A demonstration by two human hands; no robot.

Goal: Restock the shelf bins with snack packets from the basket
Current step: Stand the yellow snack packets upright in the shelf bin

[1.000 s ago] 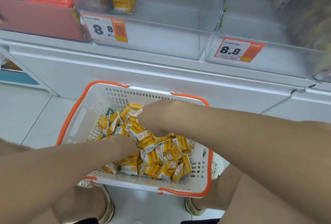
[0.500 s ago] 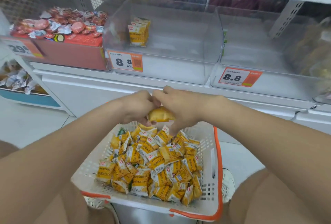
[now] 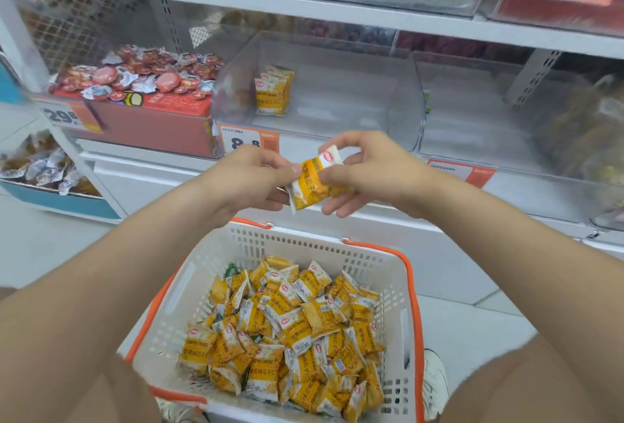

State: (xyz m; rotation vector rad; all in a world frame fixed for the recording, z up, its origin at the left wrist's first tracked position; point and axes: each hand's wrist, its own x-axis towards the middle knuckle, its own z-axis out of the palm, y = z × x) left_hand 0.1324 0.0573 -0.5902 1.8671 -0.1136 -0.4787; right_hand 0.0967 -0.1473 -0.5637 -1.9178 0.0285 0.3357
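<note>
Both hands are up in front of the shelf, above the basket (image 3: 378,253). One yellow snack packet (image 3: 312,184) sits between them, tilted, white end w/ red logo pointing up-right. Left hand (image 3: 250,179) pinches the packet's left edge btwn thumb and curled fingers. Right hand (image 3: 371,171) pinches the right side btwn thumb and index finger, w/ the other fingers spread loosely under the packet. The packet hangs in the air just in front of the 8.8 price tag (image 3: 246,143), below the lip of the clear bin (image 3: 354,95). Inside that bin a small upright stack of the same yellow packets (image 3: 273,93) stands at the left; can't tell how many. The white basket w/ orange trim is on the floor btwn the person's legs, holding a loose heap of yellow packets (image 3: 290,331) plus a bit of green wrapper near the back left. Left of the clear bin, a red box (image 3: 152,120) is piled w/ red-and-white wrapped snacks (image 3: 141,74). Right of it is a second clear bin (image 3: 499,111) w/ an orange tag (image 3: 462,171), text too blurred to read. A white shoe (image 3: 435,378) shows beside the basket's right wall.
</note>
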